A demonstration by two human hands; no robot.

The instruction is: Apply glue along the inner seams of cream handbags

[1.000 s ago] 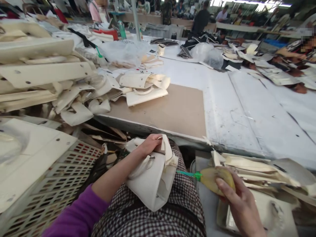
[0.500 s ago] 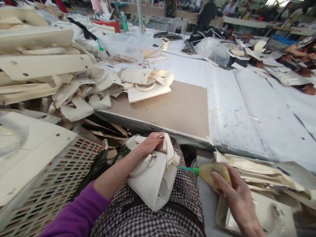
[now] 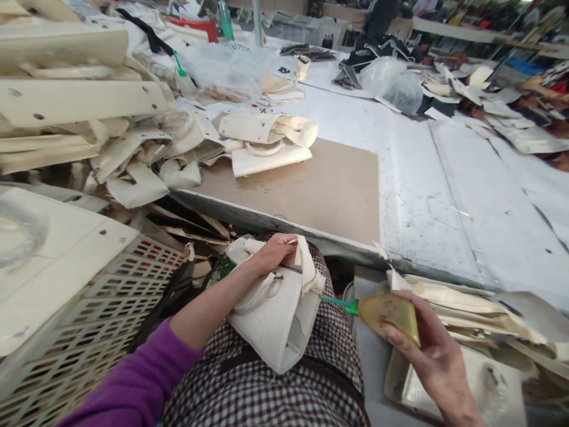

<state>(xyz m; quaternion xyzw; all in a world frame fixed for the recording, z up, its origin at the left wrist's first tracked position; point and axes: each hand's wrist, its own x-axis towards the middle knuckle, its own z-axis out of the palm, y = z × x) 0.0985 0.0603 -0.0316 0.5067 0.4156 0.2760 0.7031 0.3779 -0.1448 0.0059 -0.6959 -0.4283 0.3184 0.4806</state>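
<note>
My left grip (image 3: 274, 254) pinched bag (image 3: 267, 314); right grip (image 3: 429, 344) clasped bottle (image 3: 386, 317), nozzle (image 3: 338, 302) by bag's edge: dispensing, I judged; next needed steadiness.

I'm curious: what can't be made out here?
All in the head view:
White bag: partly hidden by the left hand.
Right hand: some fingers hidden by the yellow bottle.
Nozzle: tip too small to tell whether it touches the white bag.
Plastic crate: cut off by the left edge.

White table (image 3: 409, 178), tan board (image 3: 338, 196) on it, cream pieces (image 3: 89, 98) heaped left, clear plastic bag (image 3: 222, 68)
</note>
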